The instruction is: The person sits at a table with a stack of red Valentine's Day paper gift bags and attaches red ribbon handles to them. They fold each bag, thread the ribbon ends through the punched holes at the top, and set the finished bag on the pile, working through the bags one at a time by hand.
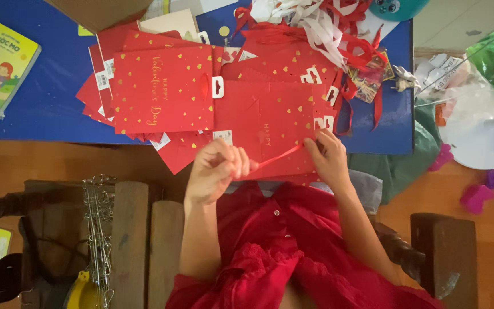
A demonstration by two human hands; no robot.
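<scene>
At the edge of a blue table (47, 109), the left hand (215, 171) and right hand (330, 160) each pinch an end of a thin red ribbon (278, 155) stretched over a flat red, gold-hearted paper gift bag (270, 129), which handles best kept taut.
</scene>
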